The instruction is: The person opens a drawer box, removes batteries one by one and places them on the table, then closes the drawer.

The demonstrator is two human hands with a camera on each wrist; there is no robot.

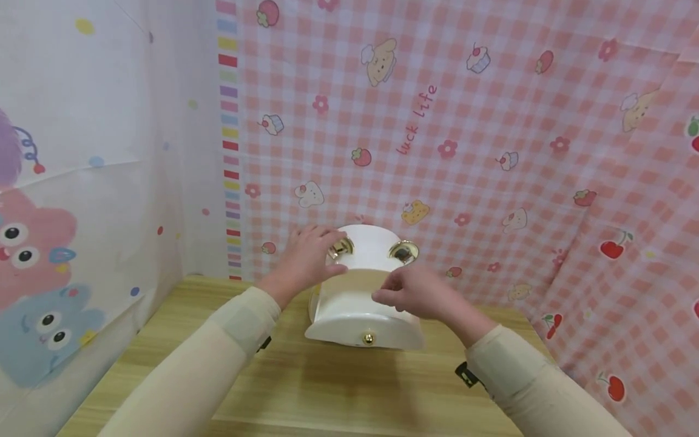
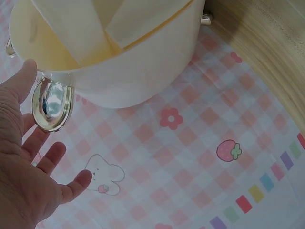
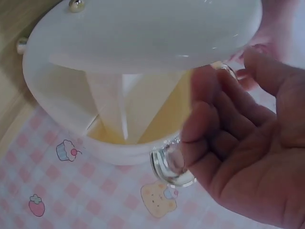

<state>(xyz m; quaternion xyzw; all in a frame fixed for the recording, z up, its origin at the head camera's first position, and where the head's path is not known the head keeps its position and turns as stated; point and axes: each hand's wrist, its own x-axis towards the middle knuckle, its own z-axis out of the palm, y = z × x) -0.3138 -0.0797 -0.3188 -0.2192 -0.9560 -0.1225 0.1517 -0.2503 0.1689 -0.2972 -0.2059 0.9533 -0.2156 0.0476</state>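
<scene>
A white rounded container [image 1: 374, 240] with gold side handles stands toward the back of the table. Its white lid [image 3: 143, 33], with a gold knob [image 1: 369, 338], is raised and leaves an opening. White dividers [image 3: 107, 100] show inside against a yellowish interior. My left hand [image 1: 308, 258] is at the left gold handle [image 2: 52, 105], thumb by the rim and fingers spread beneath. Close to the right gold handle [image 1: 404, 252], my right hand [image 1: 423, 291] has loosely bent fingers at the opening and holds nothing visible.
The wood-grain table [image 1: 349, 388] extends in front of the container. A pink checked cloth [image 1: 491, 109] with printed strawberries and cupcakes hangs close behind it. On the left is a white printed sheet [image 1: 164, 212]. Both sleeves [image 1: 196, 358] reach in from the front.
</scene>
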